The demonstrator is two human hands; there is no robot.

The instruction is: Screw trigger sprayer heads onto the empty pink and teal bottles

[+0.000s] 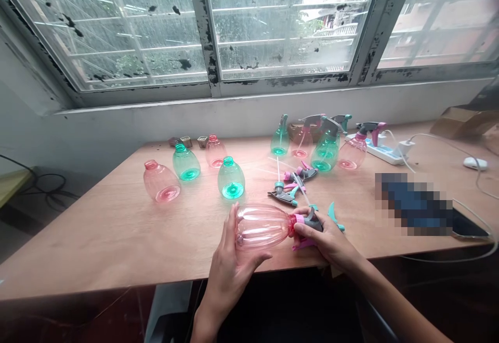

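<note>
A pink clear plastic spray bottle (262, 226) lies on its side near the table's front edge. My left hand (229, 265) cups its base, fingers wrapped round it. My right hand (326, 236) is closed on the grey and pink trigger head (310, 222) at the bottle's neck. Just behind lie loose trigger heads (290, 186) with dip tubes. Open bottles without heads stand further left: a pink one (160, 181), a teal one (186, 162), another pink (215, 151) and another teal (231, 179).
Several finished spray bottles (325, 148) stand at the back right beside a white power strip (384, 152) with cables. A phone (465, 223), a white mouse (475, 163) and a cardboard box (462, 120) lie to the right on the wooden table (97, 234). Windows run behind.
</note>
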